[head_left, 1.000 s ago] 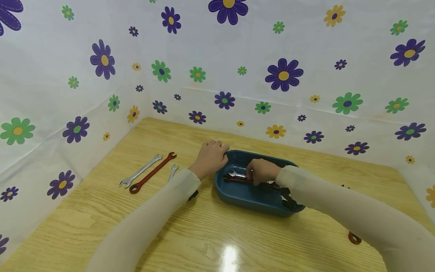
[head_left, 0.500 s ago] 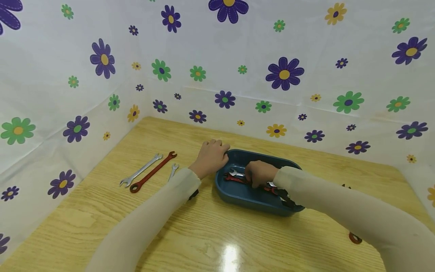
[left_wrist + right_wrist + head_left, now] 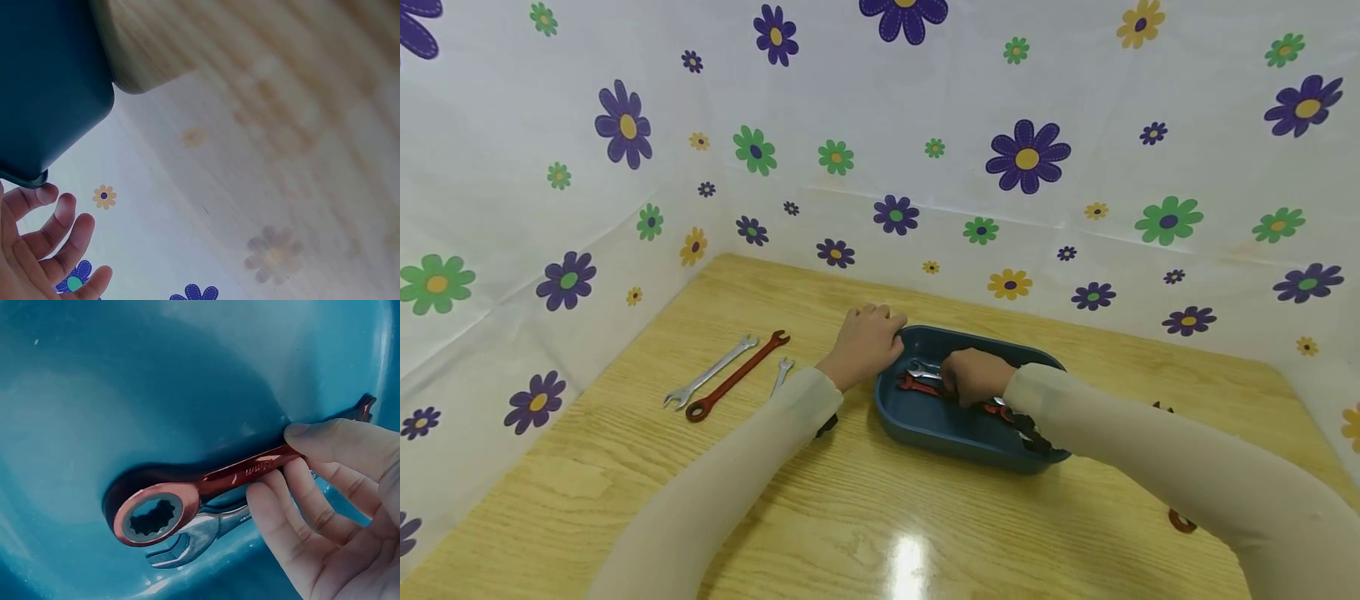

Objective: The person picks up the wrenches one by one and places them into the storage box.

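Note:
In the head view my left hand (image 3: pixel 863 342) holds the left corner of a dark blue oval tub (image 3: pixel 970 454). The left wrist view has an index fingertip right at the tub's rim (image 3: pixel 31 181), the other fingers loosely bent beside it and the thumb out of sight. Inside the tub, my right hand (image 3: pixel 976 377) pinches the shaft of a red ratcheting combination wrench (image 3: pixel 240 470) between thumb and fingers. Its ring end (image 3: pixel 156 515) overlaps a silver wrench (image 3: pixel 194 540) lying beside it. Part of both wrenches is hidden behind the fingers.
Left of the tub, a silver open-end wrench (image 3: pixel 711 372), a red wrench (image 3: pixel 737 379) and a small silver wrench (image 3: pixel 782 373) lie on the wooden table (image 3: pixel 820 517). Another red wrench (image 3: pixel 1182 521) shows partly behind the right sleeve. Flowered cloth (image 3: pixel 955 192) hangs behind.
Held by my right hand, the red wrench has turned slightly in the tub, and more of its red face shows. The right hand has shifted a little left. My left hand stays at the rim.

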`<state>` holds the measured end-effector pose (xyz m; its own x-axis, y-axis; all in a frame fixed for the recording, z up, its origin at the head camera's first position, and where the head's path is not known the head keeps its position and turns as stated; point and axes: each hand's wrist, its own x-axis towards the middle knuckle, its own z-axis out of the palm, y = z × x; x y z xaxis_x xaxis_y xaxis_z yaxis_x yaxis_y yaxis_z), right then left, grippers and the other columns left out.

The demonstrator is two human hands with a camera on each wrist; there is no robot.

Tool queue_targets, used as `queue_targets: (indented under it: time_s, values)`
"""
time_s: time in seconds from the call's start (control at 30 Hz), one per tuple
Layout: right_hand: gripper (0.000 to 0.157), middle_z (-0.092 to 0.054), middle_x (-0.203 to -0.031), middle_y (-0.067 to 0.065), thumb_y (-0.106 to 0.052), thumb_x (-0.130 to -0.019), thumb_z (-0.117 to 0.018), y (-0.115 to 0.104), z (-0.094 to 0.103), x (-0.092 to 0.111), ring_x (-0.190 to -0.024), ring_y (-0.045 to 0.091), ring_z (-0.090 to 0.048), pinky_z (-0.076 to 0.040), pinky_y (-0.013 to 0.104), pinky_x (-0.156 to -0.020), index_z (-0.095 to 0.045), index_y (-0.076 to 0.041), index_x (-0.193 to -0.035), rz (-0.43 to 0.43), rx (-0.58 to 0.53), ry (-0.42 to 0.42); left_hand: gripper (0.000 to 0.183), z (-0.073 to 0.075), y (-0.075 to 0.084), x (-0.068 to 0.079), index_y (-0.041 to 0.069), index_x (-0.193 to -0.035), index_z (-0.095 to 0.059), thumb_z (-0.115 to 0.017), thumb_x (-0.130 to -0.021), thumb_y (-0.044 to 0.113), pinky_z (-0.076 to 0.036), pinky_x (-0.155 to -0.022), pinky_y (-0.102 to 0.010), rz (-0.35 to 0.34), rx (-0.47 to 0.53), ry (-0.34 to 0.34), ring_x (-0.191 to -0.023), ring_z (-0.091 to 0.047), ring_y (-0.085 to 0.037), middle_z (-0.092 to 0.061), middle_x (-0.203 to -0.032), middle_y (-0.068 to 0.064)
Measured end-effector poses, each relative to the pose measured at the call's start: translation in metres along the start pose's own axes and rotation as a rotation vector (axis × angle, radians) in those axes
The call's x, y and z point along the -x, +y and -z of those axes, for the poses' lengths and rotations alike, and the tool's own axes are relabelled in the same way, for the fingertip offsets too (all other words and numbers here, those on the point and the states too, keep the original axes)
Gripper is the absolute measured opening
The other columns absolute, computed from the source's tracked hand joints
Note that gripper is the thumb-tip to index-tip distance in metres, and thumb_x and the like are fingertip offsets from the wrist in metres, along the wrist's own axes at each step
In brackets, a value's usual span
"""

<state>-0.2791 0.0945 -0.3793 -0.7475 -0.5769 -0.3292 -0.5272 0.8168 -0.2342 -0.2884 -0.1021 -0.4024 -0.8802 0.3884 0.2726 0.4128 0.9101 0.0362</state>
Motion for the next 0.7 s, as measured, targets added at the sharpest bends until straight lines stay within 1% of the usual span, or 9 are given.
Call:
queue_targets:
  time_s: [0.2, 0.27, 0.4, 0.53, 0.7]
  values:
    - [0.021, -0.055, -0.071, 0.000, 0.008, -0.069, -0.071, 0.003, 0.001, 0.001, -0.059, 0.012, -0.048, -0.038, 0.023, -0.051, -0.060, -0.009, -0.075, 0.030, 0.015, -0.008, 0.030, 0.000, 0.000, 0.000, 0.018, -0.120, -0.060, -0.050, -0.092, 0.025, -0.046, -0.088, -0.047, -0.002, -0.013, 0.005, -0.099, -0.059, -0.025, -0.063, -0.105, -0.008]
    - [0.022, -0.055, -0.071, 0.000, 0.010, -0.068, -0.070, 0.004, 0.002, 0.002, -0.060, 0.012, -0.047, -0.038, 0.023, -0.052, -0.061, -0.009, -0.075, 0.056, 0.017, -0.008, 0.031, 0.001, 0.000, 0.000, 0.018, -0.120, -0.060, -0.049, -0.093, 0.025, -0.046, -0.088, -0.047, -0.001, -0.014, -0.004, -0.099, -0.059, -0.025, -0.063, -0.106, -0.008]
    - [0.022, -0.053, -0.066, 0.000, 0.013, -0.067, -0.067, 0.005, 0.005, 0.006, -0.055, 0.010, -0.044, -0.036, 0.022, -0.051, -0.061, -0.006, -0.076, 0.102, -0.001, -0.019, 0.031, 0.004, 0.001, 0.000, 0.017, -0.121, -0.059, -0.048, -0.093, 0.025, -0.046, -0.089, -0.048, 0.004, -0.011, -0.038, -0.101, -0.059, -0.027, -0.062, -0.108, -0.009]
    - [0.023, -0.052, -0.064, 0.000, 0.014, -0.068, -0.066, 0.005, 0.007, 0.009, -0.053, 0.010, -0.041, -0.035, 0.022, -0.049, -0.061, -0.006, -0.076, 0.109, -0.010, -0.028, 0.031, 0.007, 0.002, 0.000, 0.017, -0.122, -0.059, -0.047, -0.094, 0.025, -0.046, -0.090, -0.048, 0.008, -0.015, -0.062, -0.103, -0.059, -0.027, -0.062, -0.109, -0.009]
    - [0.021, -0.054, -0.065, 0.000, 0.012, -0.070, -0.068, 0.005, 0.008, 0.010, -0.053, 0.010, -0.042, -0.036, 0.022, -0.050, -0.062, -0.006, -0.079, 0.090, -0.016, -0.040, 0.029, 0.008, 0.003, 0.000, 0.017, -0.119, -0.059, -0.047, -0.094, 0.025, -0.046, -0.089, -0.047, 0.007, -0.022, -0.063, -0.101, -0.059, -0.027, -0.062, -0.106, -0.009]
